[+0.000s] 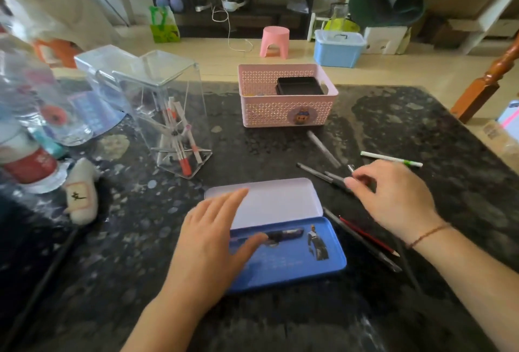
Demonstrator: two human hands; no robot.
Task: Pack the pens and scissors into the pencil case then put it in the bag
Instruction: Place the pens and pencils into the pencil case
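Left hand (213, 239) flat on open pencil case (292, 262), right hand (393, 197) pinching pens (323, 176), pink basket (286, 99) behind

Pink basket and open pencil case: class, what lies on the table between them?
In the head view, only bare dark table lies between the pink basket and the pencil case; pens lie off to the right.
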